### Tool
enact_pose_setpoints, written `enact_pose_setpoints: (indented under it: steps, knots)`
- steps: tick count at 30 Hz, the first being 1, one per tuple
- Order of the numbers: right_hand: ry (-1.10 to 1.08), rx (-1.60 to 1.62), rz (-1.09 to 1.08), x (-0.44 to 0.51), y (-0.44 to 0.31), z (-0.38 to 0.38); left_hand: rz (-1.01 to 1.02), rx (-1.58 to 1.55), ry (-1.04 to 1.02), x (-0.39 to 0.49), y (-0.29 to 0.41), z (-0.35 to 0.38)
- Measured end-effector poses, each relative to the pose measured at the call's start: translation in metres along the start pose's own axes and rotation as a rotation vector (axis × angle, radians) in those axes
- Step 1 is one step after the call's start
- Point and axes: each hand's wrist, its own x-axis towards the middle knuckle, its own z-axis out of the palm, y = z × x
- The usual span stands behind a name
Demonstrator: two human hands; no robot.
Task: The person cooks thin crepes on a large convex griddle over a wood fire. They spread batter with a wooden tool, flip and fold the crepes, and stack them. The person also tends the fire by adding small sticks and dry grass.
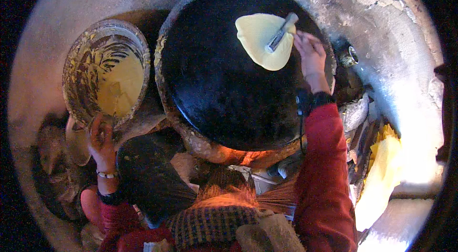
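Observation:
My right hand reaches over a large round black griddle, fingers pinched at a short metal spreader. The spreader lies across a pale, uneven patch of batter on the far right part of the griddle. On the left, my left hand grips the near rim of a wide bowl, its fingertips partly lost in shadow. Yellowish batter pools at the bowl's right side, and smeared streaks coat its inner wall.
Fire glows under the griddle's near edge, close to my lap. A dark flat board or lid sits by my left forearm. On the right are a dark vessel and yellow sheet-like material. A plastered wall curves around.

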Motion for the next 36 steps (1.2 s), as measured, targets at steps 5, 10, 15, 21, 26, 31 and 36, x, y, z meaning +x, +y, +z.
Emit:
enact_pose_setpoints:
  steps: [5,10,15,21,26,31,36]
  knots:
    - [-0.146,-0.657,-0.232,-0.074,-0.021,-0.018,0.18,-0.251,-0.023,-0.007,0.049,0.056]
    - [-0.262,-1.293,-0.607,-0.134,-0.03,0.013,0.215,-0.326,-0.041,-0.006,0.047,0.087]
    - [-0.469,-1.724,-0.601,-0.148,-0.029,0.084,0.291,-0.069,-0.048,-0.003,0.033,0.082]
    - [-0.701,-1.932,-0.548,-0.087,-0.007,0.16,0.329,0.02,-0.123,0.007,0.033,0.087]
    - [-0.429,-1.875,0.206,0.057,0.024,0.181,0.286,0.095,-0.205,0.011,0.042,0.091]
    - [-0.013,-0.704,0.503,0.113,0.017,0.075,0.269,0.107,-0.241,0.011,0.046,0.102]
    - [0.007,0.248,0.195,0.07,0.011,-0.05,0.363,0.092,-0.265,0.011,0.044,0.107]
